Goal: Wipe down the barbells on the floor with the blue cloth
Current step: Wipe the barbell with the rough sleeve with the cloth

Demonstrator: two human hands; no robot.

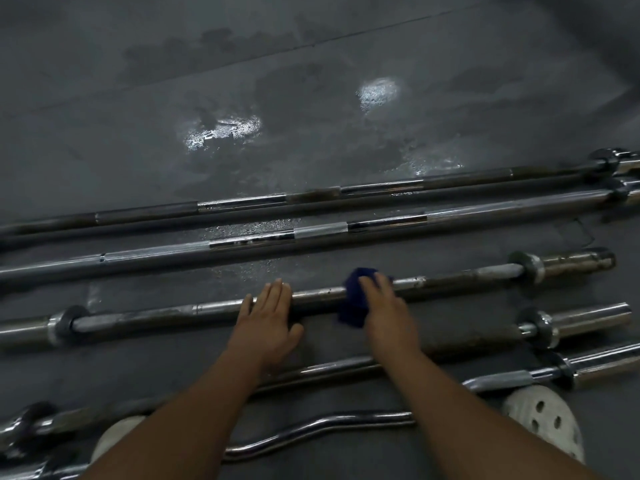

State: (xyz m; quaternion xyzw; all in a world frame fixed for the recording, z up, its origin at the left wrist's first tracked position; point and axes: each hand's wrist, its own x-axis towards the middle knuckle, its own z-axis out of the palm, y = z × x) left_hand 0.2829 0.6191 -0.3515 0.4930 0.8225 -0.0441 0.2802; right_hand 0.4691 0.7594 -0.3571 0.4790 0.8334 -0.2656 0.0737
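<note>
Here are both arms in shot, the left forearm [194,410] and the right forearm [450,403], bare from the bottom edge right up to the left hand [270,317] and the right hand [384,306]. On the feet, a pale clog-style right shoe [543,420] with round holes across its top. The matching pale left shoe [117,434] shows only its rounded toe.
</note>
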